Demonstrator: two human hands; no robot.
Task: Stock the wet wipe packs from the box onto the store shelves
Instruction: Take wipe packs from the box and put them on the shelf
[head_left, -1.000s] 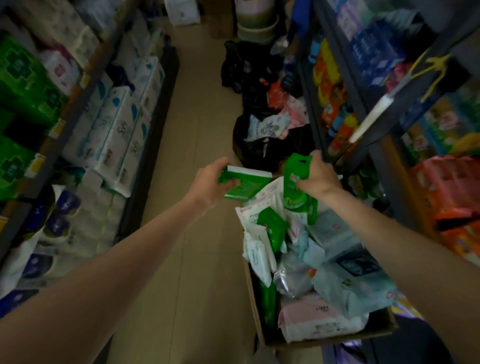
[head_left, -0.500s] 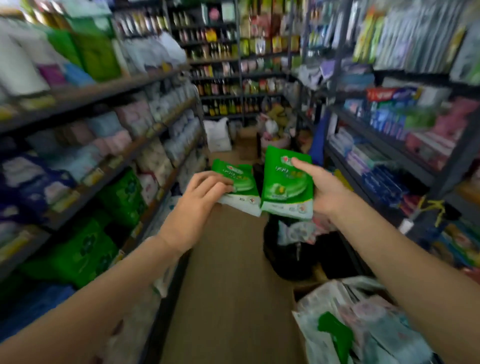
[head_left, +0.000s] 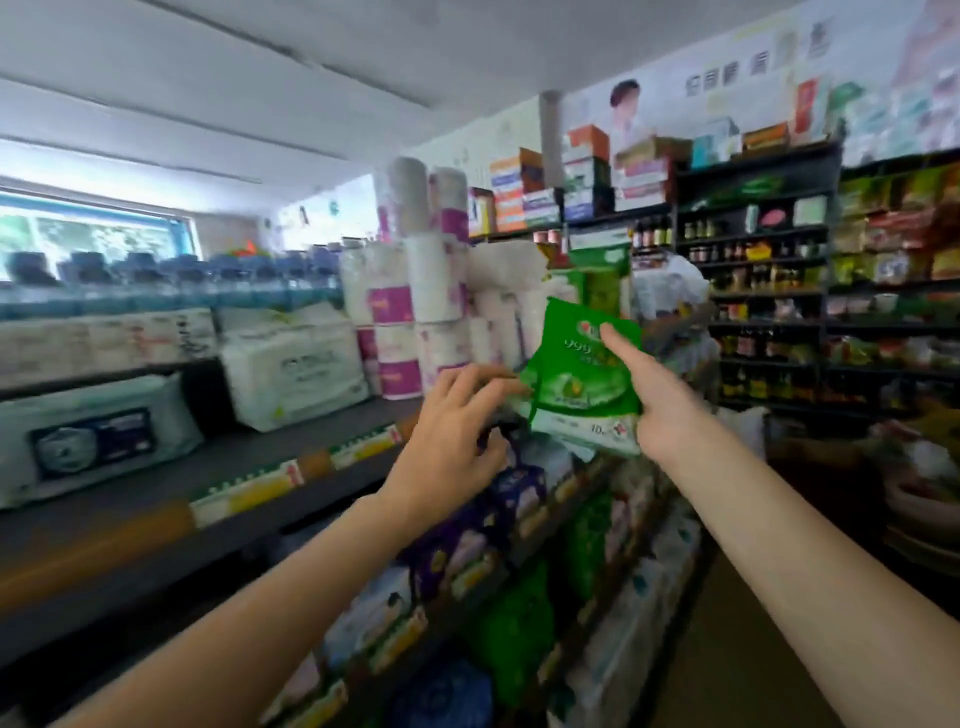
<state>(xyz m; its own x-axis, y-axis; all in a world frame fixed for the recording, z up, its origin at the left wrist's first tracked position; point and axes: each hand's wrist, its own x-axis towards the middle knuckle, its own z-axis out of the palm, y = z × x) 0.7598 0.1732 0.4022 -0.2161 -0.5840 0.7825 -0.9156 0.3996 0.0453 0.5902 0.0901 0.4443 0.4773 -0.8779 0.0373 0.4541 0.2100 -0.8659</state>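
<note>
Both hands are lifting green wet wipe packs beside the left shelves.

I am watching the store shelves (head_left: 156, 483) running along my left, carrying a big grey wipe bundle (head_left: 93, 436) and white tissue bundles (head_left: 296, 364). The right hand (head_left: 660, 400) is pinching the green wet wipe pack (head_left: 582, 364) upright, thumb lying across its face. The left hand (head_left: 452, 441) is touching the pack's left edge with curled fingertips; whether it is gripping a second pack I cannot tell.
</note>
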